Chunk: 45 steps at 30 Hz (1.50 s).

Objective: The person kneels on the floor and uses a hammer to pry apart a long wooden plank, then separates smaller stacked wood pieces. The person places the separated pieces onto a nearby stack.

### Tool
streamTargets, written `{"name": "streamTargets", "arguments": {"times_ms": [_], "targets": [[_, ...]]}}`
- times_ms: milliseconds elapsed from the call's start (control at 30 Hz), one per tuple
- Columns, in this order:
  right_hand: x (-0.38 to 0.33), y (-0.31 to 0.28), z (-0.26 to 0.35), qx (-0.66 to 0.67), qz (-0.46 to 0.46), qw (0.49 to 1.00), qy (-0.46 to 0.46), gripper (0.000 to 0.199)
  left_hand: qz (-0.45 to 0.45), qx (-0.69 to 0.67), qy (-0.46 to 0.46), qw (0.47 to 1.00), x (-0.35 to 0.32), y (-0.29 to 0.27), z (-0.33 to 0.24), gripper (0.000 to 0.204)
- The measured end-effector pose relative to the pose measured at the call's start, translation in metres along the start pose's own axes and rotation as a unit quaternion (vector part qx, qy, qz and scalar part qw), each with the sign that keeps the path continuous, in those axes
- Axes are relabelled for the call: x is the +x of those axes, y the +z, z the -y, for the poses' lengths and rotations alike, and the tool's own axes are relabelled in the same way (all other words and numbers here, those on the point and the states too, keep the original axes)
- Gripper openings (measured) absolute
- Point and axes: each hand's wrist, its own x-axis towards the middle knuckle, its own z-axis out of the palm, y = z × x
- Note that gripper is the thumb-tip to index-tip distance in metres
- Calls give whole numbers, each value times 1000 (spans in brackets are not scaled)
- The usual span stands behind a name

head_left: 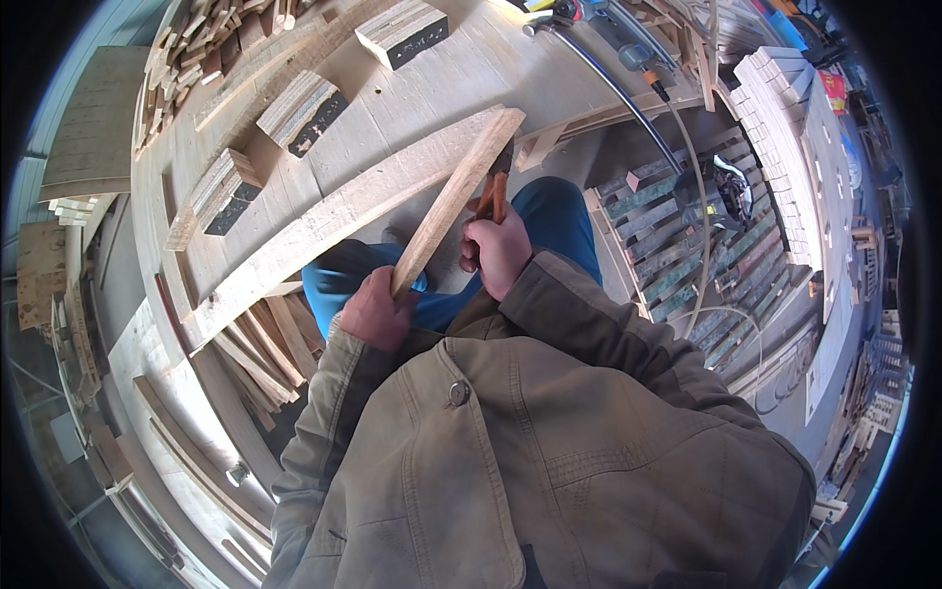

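My left hand (378, 312) is closed round the lower end of a narrow wooden strip (453, 208). The strip slants up and away to the right, its far end over the table's near edge. In my right hand (498, 247) are pincers (497, 188) with orange-brown handles, gripped from below. Their dark head is against or just behind the strip near its far end; whether the jaws bite on anything is hidden. A long pale board (334, 211) lies along the near edge of the wooden worktable (392, 118), beyond both hands.
Three stacked wood blocks (402, 31) with dark faces stand on the table. Wood offcuts (201, 49) are piled at the far left. A hose (608, 83) and an air tool (640, 61) lie at the far right. Slatted pallet (687, 236) and stacked white boards (780, 147) are rightward.
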Motion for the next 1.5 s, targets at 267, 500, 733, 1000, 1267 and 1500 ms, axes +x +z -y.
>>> {"name": "streamTargets", "arguments": {"times_ms": [267, 500, 733, 1000, 1267, 1500], "targets": [[10, -13, -4, -29, -13, 999, 22, 35, 26, 9, -15, 1000, 4, 0, -6, 40], [12, -22, -6, -49, 8, 998, 28, 36, 32, 15, -28, 999, 3, 2, -5, 37], [10, -26, -2, -62, 7, 998, 32, 36, 26, 25, -34, 999, 2, 3, -6, 37], [10, -32, 0, -87, 4, 996, 31, 35, 22, 29, -35, 999, -1, 3, -8, 39], [11, -33, -4, -89, 4, 996, 23, 36, 29, 28, -43, 998, -1, 3, -6, 39], [18, -25, -18, -83, -30, 996, -15, 33, 8, -10, -44, 999, 1, 4, 0, 41]]}}
